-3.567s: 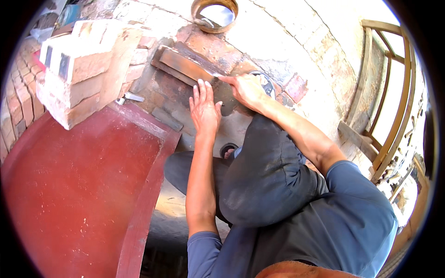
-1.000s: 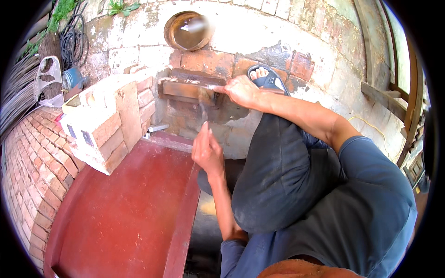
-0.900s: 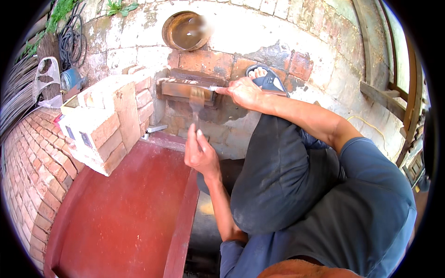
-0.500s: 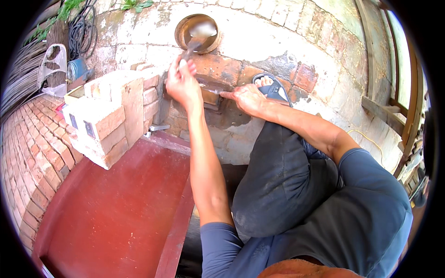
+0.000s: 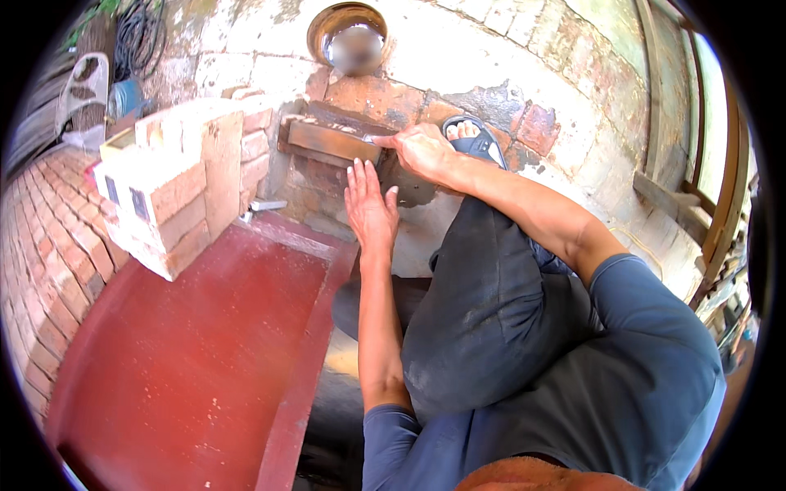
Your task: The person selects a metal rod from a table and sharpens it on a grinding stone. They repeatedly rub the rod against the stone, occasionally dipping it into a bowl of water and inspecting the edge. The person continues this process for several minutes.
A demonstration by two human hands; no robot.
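Note:
A wet brown rectangular block [image 5: 327,142], like a sharpening stone, lies on the bricks in front of me. My right hand [image 5: 426,154] is closed around a tool with a thin pale metal blade [image 5: 370,139]. Its forefinger points along the blade, whose end lies at the block's right end. Most of that tool is hidden in my grip. My left hand [image 5: 372,204] is empty, fingers stretched out, with the fingertips at the block's near edge. Whether they touch it I cannot tell. Beyond the block stands a round brown metal pot [image 5: 318,37] with liquid and a blurred pale patch inside.
Pale bricks [image 5: 180,192] are stacked at the left. A dark red panel with a raised rim [image 5: 188,352] lies below them. My sandalled foot [image 5: 475,143] rests right of the block on wet paving. Coiled black cable [image 5: 139,41] and a wooden frame [image 5: 725,180] stand at the sides.
My left hand has come back from the pot toward the block's near edge, and the dark, slender thing at its fingers is gone from it. My right hand has shifted slightly up and left.

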